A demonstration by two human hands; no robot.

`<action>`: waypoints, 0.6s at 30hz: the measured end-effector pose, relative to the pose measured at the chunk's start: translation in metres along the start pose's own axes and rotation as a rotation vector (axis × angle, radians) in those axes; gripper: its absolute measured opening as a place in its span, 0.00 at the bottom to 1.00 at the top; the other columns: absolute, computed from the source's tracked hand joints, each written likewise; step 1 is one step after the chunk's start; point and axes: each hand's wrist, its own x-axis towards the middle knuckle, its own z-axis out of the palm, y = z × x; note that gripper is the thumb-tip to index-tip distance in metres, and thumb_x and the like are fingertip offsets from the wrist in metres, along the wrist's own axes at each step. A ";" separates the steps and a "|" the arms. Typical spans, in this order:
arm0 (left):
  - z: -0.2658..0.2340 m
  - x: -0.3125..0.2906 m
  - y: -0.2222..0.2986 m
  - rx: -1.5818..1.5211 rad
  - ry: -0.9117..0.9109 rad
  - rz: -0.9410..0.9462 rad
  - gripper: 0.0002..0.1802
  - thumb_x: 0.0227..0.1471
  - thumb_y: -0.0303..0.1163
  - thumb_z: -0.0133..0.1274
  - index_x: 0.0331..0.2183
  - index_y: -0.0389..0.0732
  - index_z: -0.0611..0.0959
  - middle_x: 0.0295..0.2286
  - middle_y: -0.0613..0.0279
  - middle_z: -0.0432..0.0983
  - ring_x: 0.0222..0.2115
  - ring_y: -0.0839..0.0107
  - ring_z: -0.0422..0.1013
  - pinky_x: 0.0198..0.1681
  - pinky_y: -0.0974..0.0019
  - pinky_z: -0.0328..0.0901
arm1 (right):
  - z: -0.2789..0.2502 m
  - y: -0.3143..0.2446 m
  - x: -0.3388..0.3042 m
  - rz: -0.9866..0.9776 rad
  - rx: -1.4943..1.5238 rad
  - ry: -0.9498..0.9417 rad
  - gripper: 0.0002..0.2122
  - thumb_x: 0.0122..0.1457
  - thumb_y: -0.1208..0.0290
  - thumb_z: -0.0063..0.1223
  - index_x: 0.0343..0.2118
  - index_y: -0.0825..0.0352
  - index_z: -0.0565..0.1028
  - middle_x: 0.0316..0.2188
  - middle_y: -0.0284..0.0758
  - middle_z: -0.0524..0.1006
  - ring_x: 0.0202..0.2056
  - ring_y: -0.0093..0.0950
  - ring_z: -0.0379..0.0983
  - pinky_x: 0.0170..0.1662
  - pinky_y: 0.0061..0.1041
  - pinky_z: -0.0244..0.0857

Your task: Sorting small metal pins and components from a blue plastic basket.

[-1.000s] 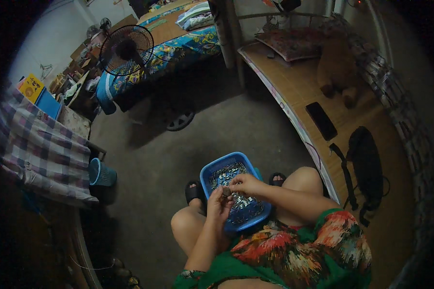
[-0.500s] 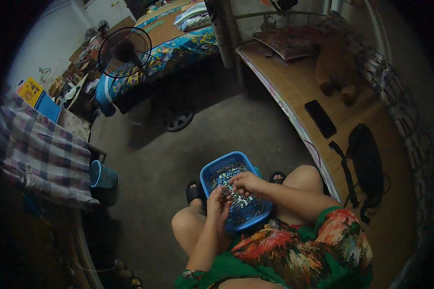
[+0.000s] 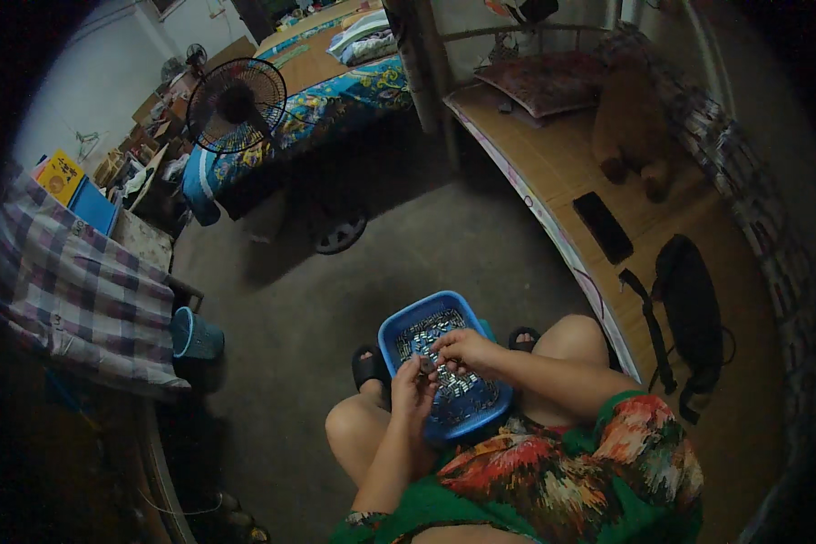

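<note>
Two hands [image 3: 468,349] hover over the blue basin [image 3: 474,423], floor [image 3: 290,317] beyond its rim [image 3: 415,305].

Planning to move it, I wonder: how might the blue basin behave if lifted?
The blue basin looks plastic, so it may flex slightly. Its many small metallic pieces probably add weight and, seemingly loose, could slide if tilted.

The head view has been shifted slightly: the black, round-caged fan [image 3: 238,105], the blue plastic bin [image 3: 201,335] and the blue plastic basin [image 3: 483,421] of small silvery metal pieces [image 3: 451,384] are seen a little lower. The small dark piece [image 3: 428,364] pinched by the left hand [image 3: 411,392] is seen darker than a second ago; whether it was turned cannot be told.
</note>
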 end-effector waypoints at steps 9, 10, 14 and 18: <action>0.003 -0.002 0.000 -0.001 0.014 0.008 0.12 0.51 0.40 0.45 0.27 0.40 0.71 0.19 0.66 0.66 0.19 0.77 0.62 0.21 0.76 0.57 | 0.000 -0.003 -0.003 0.019 -0.069 -0.052 0.09 0.53 0.74 0.42 0.37 0.68 0.70 0.21 0.29 0.69 0.18 0.17 0.62 0.18 0.13 0.55; 0.003 -0.001 0.000 -0.001 0.013 0.007 0.12 0.51 0.40 0.45 0.27 0.40 0.71 0.19 0.66 0.66 0.19 0.77 0.62 0.21 0.76 0.57 | -0.001 -0.001 -0.002 0.019 -0.069 -0.051 0.09 0.53 0.74 0.42 0.37 0.68 0.70 0.21 0.29 0.69 0.18 0.17 0.62 0.18 0.13 0.55; 0.002 -0.001 0.000 -0.004 -0.012 0.015 0.12 0.51 0.39 0.45 0.27 0.40 0.71 0.20 0.66 0.66 0.19 0.77 0.62 0.21 0.76 0.57 | -0.002 0.004 0.002 0.005 0.036 -0.011 0.10 0.54 0.73 0.42 0.37 0.69 0.69 0.22 0.30 0.69 0.19 0.17 0.63 0.18 0.14 0.55; 0.002 0.000 0.000 -0.003 -0.009 0.023 0.12 0.51 0.39 0.45 0.27 0.40 0.72 0.21 0.65 0.67 0.19 0.76 0.63 0.21 0.76 0.58 | -0.003 0.005 0.004 -0.006 0.044 -0.003 0.07 0.54 0.72 0.43 0.33 0.68 0.69 0.23 0.30 0.69 0.20 0.17 0.63 0.18 0.14 0.55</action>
